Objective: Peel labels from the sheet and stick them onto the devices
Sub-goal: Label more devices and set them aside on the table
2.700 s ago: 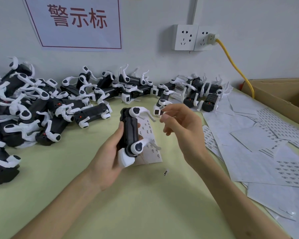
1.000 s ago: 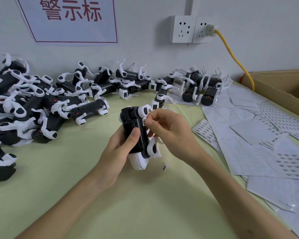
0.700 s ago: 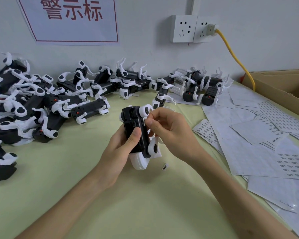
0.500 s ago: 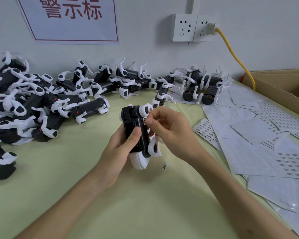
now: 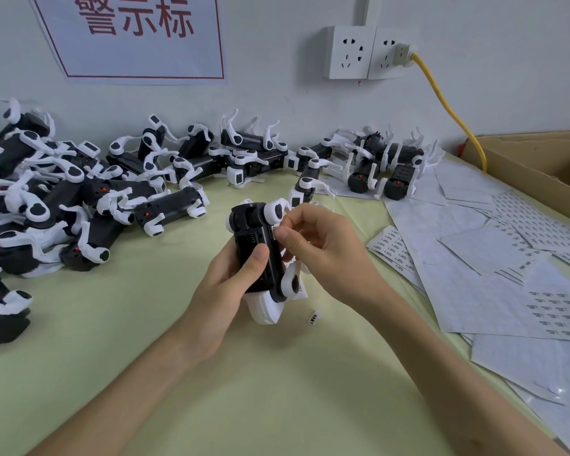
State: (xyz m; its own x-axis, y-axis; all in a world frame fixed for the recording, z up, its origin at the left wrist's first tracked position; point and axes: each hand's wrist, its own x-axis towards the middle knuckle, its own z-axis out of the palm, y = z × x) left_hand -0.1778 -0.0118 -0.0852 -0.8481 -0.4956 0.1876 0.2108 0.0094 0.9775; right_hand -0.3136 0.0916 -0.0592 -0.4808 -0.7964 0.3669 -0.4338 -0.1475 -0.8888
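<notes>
My left hand (image 5: 222,291) grips a black device with white arms (image 5: 255,245), held upright above the green table, thumb across its front. My right hand (image 5: 323,251) has its fingers curled against the device's right side, the thumb pressing a small white label (image 5: 274,229) onto it. A label sheet lies under the device, mostly hidden. One loose label (image 5: 314,317) lies on the table just right of the device's white base.
Many black-and-white devices (image 5: 79,199) are heaped along the left and back wall, with several more at the back right (image 5: 385,166). Label sheets (image 5: 507,258) cover the table's right side. A cardboard box (image 5: 540,172) stands far right, with a yellow cable (image 5: 448,110) from the wall socket.
2.7 s ago my right hand held a label clear of the device; it then moved in to the device's right side and has stayed pressed there. My left hand's grip is unchanged.
</notes>
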